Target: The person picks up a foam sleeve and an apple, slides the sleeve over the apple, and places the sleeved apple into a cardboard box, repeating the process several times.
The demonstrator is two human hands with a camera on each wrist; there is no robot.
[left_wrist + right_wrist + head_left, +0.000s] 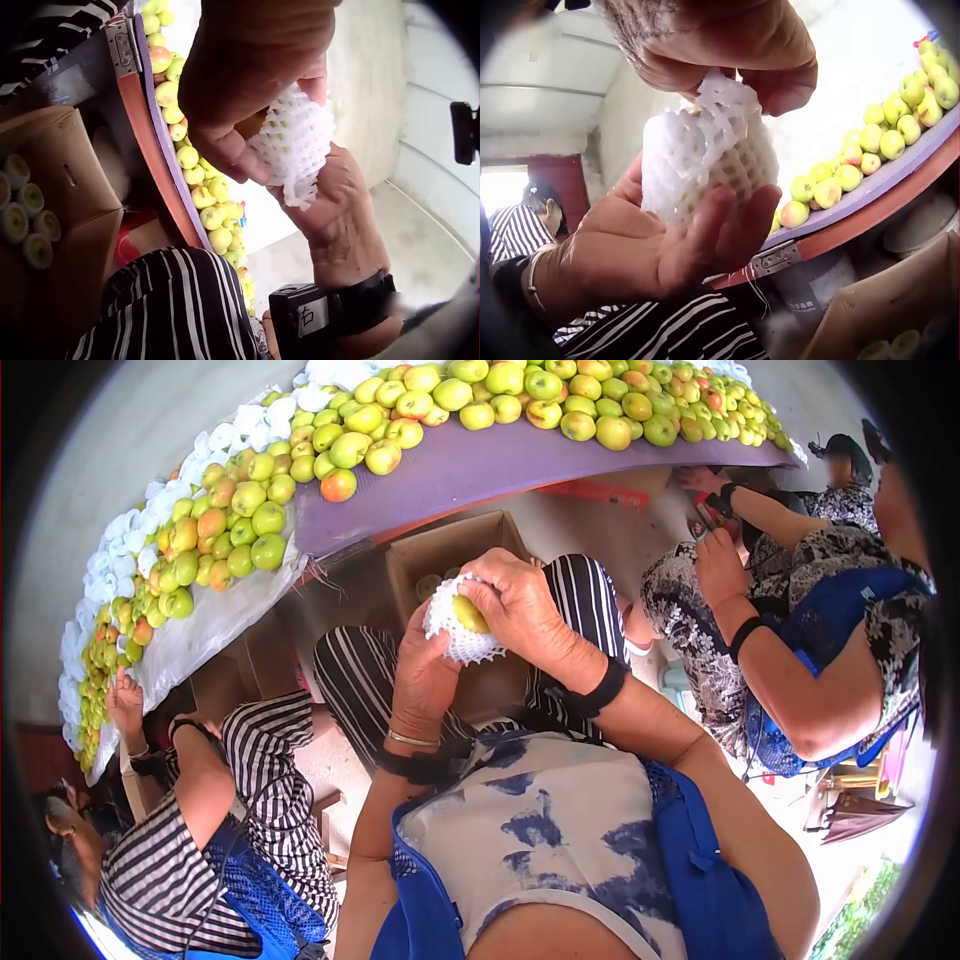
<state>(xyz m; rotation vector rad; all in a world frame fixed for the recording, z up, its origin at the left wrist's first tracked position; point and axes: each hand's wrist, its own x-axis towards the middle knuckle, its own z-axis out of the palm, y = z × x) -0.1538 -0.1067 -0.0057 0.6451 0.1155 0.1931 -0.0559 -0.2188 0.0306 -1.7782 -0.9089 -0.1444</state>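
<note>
A green apple [468, 614] sits partly inside a white foam net sleeve [452, 642], held over the person's lap. My left hand [424, 672] grips the sleeved apple from the left and below; in the right wrist view its fingers [709, 225] curl up around the netting. From above right, my right hand [520, 605] holds the sleeve's upper edge, thumb lying across the apple. The right wrist view shows the right fingertips pinching the gathered net at the top. Beyond the hands stands an open cardboard box [408, 572], with several sleeved apples [30, 199] inside.
A curved table with a purple edge [400, 500] bears a long heap of loose apples [350, 450], with white foam nets [130, 540] behind them at the left. One person in stripes [270, 760] sits to the left, another in a patterned outfit [690, 650] to the right.
</note>
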